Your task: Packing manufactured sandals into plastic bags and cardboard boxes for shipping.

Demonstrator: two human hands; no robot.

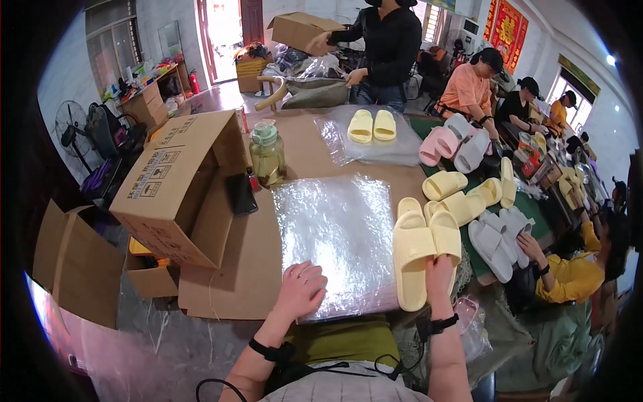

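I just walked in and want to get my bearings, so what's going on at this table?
The person's right hand grips a pair of pale yellow slippers by the stack of clear plastic sheeting. The left hand lies over the stack's lower left part, holding nothing visible. Farther back, another yellow pair sits on clear plastic. On the right, a co-worker's hand is at some grey slippers.

White walls (pixel 154 13). Bright doorway (pixel 220 43) at 11 o'clock; barred window (pixel 112 50), wooden desk (pixel 149 104) at 10. Grey floor (pixel 134 331) at 8. Daylit window (pixel 570 95) at 2.
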